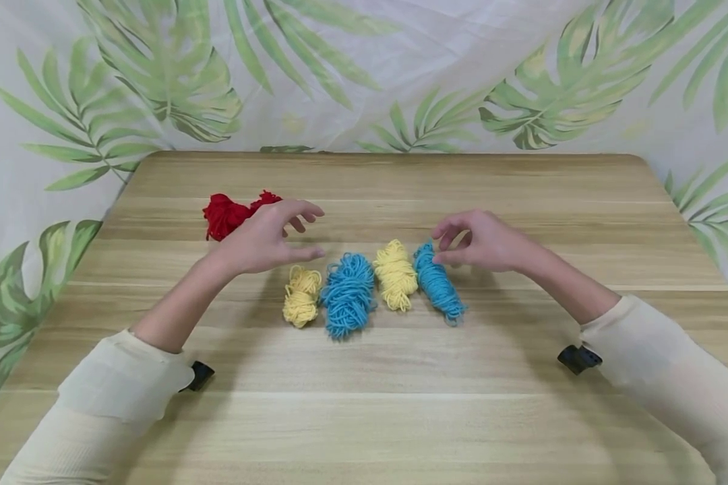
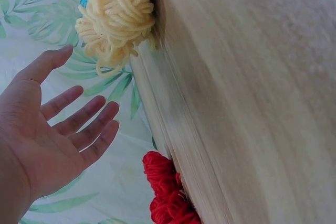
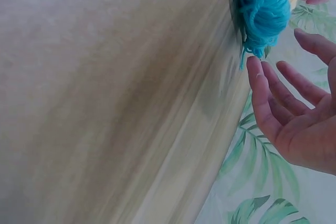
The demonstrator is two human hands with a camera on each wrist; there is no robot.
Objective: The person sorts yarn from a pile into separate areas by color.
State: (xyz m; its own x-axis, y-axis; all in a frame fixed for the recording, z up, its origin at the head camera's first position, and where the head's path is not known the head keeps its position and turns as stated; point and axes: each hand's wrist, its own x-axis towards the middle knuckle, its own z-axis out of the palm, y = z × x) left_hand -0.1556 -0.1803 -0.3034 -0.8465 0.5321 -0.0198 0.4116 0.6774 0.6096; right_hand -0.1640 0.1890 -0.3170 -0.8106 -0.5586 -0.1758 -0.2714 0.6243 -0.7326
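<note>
Four small skeins of yarn lie side by side mid-table: a pale yellow skein (image 1: 302, 296) at the left, a thick blue skein (image 1: 348, 295), a brighter yellow skein (image 1: 396, 276) and a thin blue skein (image 1: 439, 286) at the right. My left hand (image 1: 269, 236) hovers above the left end of this row, fingers spread and holding nothing. Behind it lies red yarn (image 1: 223, 215), partly hidden by that hand. My right hand (image 1: 482, 239) is over the top end of the thin blue skein, its fingers loosely bent and nothing gripped.
The wooden table (image 1: 376, 417) ends at a far edge against a white cloth (image 1: 437, 60) with green leaf print. Black wrist cameras (image 1: 201, 376) sit under both cream sleeves (image 1: 655, 364).
</note>
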